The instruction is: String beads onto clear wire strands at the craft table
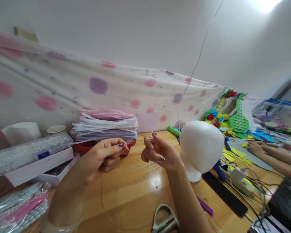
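Observation:
My left hand (104,159) is closed in a pinch, thumb against forefinger, on a thin wire. Over to the right, my right hand (160,150) curls its fingers round more of this fine gold-coloured wire, part of it stretching between the hands. A long slack loop of the wire (102,194) hangs below my left hand towards the tabletop. Beneath my right hand lie several bent wire pieces (150,168). Scissors with grey-green handles (166,220) rest at the front edge of the view, their blades out of sight.
A white foam head (201,145) stands right of my right hand. Bundled pipe cleaners (106,124) and a bead box (31,152) are at left. A black phone (224,194), a power strip (242,181) and cables lie at right, near another person's arms (274,158).

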The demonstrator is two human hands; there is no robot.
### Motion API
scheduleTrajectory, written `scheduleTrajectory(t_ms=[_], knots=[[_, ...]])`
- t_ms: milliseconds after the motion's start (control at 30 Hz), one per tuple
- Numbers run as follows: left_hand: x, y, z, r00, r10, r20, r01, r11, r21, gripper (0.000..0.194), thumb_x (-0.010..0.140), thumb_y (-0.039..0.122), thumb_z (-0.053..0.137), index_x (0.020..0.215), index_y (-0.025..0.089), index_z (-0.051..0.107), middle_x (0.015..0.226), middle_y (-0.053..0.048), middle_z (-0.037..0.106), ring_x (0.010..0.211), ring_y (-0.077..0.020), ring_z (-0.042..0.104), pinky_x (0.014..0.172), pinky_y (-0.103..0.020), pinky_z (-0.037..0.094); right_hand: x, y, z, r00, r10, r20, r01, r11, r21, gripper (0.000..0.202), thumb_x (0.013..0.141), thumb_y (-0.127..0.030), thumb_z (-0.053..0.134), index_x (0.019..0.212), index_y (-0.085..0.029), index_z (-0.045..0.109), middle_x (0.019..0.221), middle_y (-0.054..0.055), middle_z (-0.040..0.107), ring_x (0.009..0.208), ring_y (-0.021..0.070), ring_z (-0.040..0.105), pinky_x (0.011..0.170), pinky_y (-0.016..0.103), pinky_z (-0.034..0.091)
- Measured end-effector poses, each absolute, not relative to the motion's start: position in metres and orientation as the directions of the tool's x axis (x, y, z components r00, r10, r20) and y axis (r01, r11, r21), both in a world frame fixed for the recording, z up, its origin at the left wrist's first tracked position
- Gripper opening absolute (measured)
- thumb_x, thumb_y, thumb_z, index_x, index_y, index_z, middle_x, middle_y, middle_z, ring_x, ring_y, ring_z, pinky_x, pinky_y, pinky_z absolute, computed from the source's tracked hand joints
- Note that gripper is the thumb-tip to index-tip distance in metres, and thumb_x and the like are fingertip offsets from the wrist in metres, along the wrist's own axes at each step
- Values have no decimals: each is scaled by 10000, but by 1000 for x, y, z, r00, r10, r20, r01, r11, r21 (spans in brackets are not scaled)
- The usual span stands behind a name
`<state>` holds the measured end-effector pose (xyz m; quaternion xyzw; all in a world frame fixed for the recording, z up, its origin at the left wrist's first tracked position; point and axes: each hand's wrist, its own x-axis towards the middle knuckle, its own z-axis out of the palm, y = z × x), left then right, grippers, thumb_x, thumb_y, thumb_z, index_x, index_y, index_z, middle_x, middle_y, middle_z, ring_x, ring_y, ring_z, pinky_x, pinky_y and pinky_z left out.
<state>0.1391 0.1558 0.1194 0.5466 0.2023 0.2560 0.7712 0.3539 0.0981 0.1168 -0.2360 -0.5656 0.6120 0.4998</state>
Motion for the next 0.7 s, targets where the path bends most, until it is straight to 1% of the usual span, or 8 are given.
scheduleTrajectory(t_ms=[33,100,200,267,367,467,567,700], knots=[[139,156,119,766,642,-33,-170,252,953,349,682,413,760,781,171,528,481,127,276,390,-3,119,327,-106,104,355,96,117,-324,897,299,-235,230,-944,360,942,-479,448,708,-213,509,387,-111,300,387,81,241,548,249,347],[138,156,119,717,697,-38,-156,213,965,372,658,426,761,790,179,516,473,126,292,396,-9,134,331,-109,112,356,90,117,-180,915,360,82,379,-922,306,950,-447,466,791,-202,556,437,-98,381,412,82,314,526,240,325],[139,154,120,649,761,-28,-122,139,983,379,641,438,742,797,179,514,467,125,304,401,-15,152,335,-115,125,356,81,120,-37,886,461,572,397,-718,282,990,-370,395,892,-196,594,537,-62,501,500,92,442,548,235,337],[140,153,121,609,793,-9,-103,90,991,361,645,436,715,798,174,520,462,124,301,401,-17,162,342,-117,132,355,77,122,-19,854,520,747,357,-560,295,995,-321,373,860,-198,604,568,-50,543,538,93,488,585,237,357],[142,152,122,580,814,7,-88,55,995,341,645,430,684,797,171,524,460,121,300,405,-20,175,355,-120,131,354,74,124,-51,835,548,824,345,-449,273,979,-265,409,842,-206,637,605,-47,610,564,93,535,601,232,381],[143,151,123,570,821,14,-73,34,997,332,651,442,656,797,174,523,449,119,296,407,-26,172,359,-129,127,354,76,122,-64,793,606,841,370,-395,225,956,-210,454,1046,-232,659,709,-43,690,646,107,607,642,232,427],[144,150,124,550,835,27,-70,14,997,328,650,451,639,790,183,514,438,120,291,400,-30,163,353,-140,126,353,80,120,-88,712,697,864,403,-303,312,951,-163,450,1206,-240,612,817,-15,734,754,130,665,699,251,470],[145,147,125,557,830,31,-55,-1,998,324,653,459,625,788,187,513,429,121,285,389,-31,160,350,-146,126,350,85,119,-163,558,814,886,446,-129,209,945,-164,500,1050,-233,666,918,23,747,828,148,681,737,267,492]])
